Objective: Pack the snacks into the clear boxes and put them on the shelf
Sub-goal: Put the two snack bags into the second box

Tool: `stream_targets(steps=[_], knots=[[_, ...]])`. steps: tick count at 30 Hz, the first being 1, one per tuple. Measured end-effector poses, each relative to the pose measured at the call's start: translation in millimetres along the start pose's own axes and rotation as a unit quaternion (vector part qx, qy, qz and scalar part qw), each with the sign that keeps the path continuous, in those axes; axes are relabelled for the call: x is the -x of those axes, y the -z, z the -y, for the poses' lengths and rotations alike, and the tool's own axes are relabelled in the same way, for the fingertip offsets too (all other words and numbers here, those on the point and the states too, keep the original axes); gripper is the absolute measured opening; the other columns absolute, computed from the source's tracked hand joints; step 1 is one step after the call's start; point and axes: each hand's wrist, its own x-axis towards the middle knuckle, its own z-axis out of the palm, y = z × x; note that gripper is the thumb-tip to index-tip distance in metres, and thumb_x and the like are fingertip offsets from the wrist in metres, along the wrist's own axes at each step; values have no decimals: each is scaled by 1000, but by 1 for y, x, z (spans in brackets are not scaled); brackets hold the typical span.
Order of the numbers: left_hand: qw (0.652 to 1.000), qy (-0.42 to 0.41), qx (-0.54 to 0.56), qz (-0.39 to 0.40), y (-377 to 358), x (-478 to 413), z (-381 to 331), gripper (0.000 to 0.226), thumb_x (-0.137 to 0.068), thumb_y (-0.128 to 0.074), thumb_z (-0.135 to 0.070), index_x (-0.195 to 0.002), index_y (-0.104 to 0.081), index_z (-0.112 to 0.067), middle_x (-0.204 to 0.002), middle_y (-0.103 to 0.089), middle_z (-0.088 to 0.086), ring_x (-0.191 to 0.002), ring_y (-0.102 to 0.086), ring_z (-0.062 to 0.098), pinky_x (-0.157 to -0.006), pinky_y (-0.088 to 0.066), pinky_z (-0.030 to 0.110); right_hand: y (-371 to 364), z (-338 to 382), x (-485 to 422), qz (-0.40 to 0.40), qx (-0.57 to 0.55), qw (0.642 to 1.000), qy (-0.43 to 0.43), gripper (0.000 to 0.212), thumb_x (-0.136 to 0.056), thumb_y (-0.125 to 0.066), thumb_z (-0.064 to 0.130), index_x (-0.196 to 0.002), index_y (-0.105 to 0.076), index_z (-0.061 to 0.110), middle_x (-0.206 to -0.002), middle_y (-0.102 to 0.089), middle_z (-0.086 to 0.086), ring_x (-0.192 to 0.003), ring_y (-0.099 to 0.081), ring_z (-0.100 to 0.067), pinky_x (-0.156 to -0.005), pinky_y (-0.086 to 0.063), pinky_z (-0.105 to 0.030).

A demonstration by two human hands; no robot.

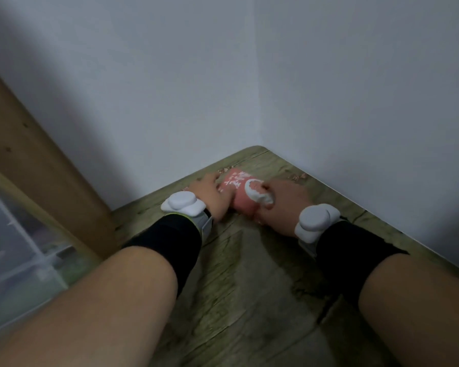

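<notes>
Beside the wooden post (pixel 37 165), a clear box (pixel 13 247) looks blurred, its contents unreadable. Right of that post, on the tabletop (pixel 249 274), left hand (pixel 210 193) and right hand (pixel 284 205) fingers close around a pink snack packet (pixel 240 193), partly hidden.

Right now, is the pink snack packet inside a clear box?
No, both the left hand and right hand hold the pink snack packet over the floor.

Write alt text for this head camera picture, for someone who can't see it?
Two bare hands, the left hand and the right hand, hold a pink snack packet between them on a wood-patterned floor in a corner of grey walls. White wrist devices sit above black sleeves. A wooden post and a clear box stand at left.
</notes>
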Motion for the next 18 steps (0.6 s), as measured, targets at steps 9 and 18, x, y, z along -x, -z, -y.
stream_targets(steps=[9, 18], knots=[[977, 159, -56, 133, 27, 50, -1, 67, -77, -53, -75, -98, -65, -13, -85, -64, 4, -73, -61, 23, -68, -46, 29, 7, 17, 37, 58, -202, 969, -128, 61, -83, -60, 49, -139, -46, 29, -136, -52, -12, -115, -56, -31, -94, -46, -34], [918, 182, 344, 80, 70, 110, -8, 105, -54, -80, -48, -146, -34, -23, -125, -61, 15, -98, -68, 36, -84, -57, 52, 50, 60, 84, -67, -315, 939, -121, 27, -91, -61, 35, -107, -62, 12, -101, -64, -5, -89, -59, -21, -75, -43, -27]])
